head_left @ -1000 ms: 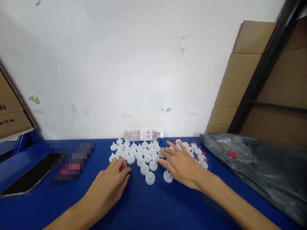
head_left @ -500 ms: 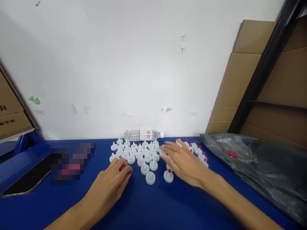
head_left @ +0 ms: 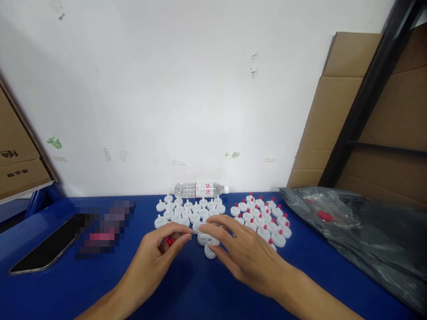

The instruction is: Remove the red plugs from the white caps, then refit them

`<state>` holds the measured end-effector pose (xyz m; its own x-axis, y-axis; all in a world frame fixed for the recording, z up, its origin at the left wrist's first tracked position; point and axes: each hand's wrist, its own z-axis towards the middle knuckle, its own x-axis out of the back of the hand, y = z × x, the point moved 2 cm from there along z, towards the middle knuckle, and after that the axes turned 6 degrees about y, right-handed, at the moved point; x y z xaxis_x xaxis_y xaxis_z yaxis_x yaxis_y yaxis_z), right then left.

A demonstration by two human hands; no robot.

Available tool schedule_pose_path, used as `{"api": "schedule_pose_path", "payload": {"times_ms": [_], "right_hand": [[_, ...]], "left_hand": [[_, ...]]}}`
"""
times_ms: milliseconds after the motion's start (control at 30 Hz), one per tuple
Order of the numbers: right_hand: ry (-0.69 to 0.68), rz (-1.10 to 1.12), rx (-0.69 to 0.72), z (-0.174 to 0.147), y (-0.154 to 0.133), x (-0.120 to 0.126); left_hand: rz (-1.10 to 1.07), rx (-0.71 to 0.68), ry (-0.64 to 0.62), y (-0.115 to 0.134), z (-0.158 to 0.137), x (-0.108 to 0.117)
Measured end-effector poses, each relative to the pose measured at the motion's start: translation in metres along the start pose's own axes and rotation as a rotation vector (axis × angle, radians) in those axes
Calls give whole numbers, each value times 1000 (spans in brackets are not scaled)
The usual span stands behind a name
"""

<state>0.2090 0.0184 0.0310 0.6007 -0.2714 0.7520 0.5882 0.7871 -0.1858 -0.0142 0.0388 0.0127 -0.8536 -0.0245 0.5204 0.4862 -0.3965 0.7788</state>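
My left hand (head_left: pixel 160 251) is closed around several small red caps (head_left: pixel 169 241), which show inside its curled fingers. Its thumb and index fingertip nearly meet, and whatever lies between the tips is too small to make out. My right hand (head_left: pixel 238 249) reaches in from the right, thumb and fingers apart, close to the left fingertips. Below and behind it stand white nozzle lids (head_left: pixel 176 210) with bare spouts, some partly hidden by its fingers. To the right is a group of white lids with red tips (head_left: pixel 261 221).
A clear water bottle (head_left: pixel 202 190) lies along the white wall. A phone (head_left: pixel 43 244) and a blurred-out item (head_left: pixel 105 229) are at left. Dark plastic sheeting (head_left: pixel 373 240) covers the right side, a clear bag of red caps (head_left: pixel 328 216) on it. Cardboard (head_left: pixel 336 111) leans behind.
My right hand has moved left from the red-tipped lids toward my left hand, uncovering that group. My left hand has turned, so the red caps in it show more.
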Motion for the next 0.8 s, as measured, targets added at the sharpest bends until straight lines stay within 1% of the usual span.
{"api": "schedule_pose_path", "payload": {"times_ms": [67, 100, 167, 267, 367, 500, 567, 633, 700, 800], "right_hand": [[-18, 10, -4, -1, -4, -2], [-23, 14, -4, -2, -5, -3], [-18, 24, 10, -3, -6, -4], [18, 32, 53, -3, -8, -5], [90, 41, 114, -4, -9, -5], [199, 15, 213, -4, -15, -6], [231, -9, 223, -4, -18, -5], [265, -32, 228, -3, -21, -3], [302, -64, 253, -2, -24, 0], [359, -118, 341, -2, -29, 5]], "left_hand": [[-93, 94, -18, 2, -2, -2], [-130, 119, -31, 4, -3, -3], [-176, 127, -50, 9, -4, -5], [-198, 96, -47, 15, -5, -5], [-192, 67, -52, 14, -5, -5], [-30, -63, -134, 6, -7, -8], [38, -134, -181, 3, -9, -10], [48, -173, -209, 3, -11, -11], [39, -189, -230, 7, -14, -12], [15, -178, -259, 15, -20, -12]]}}
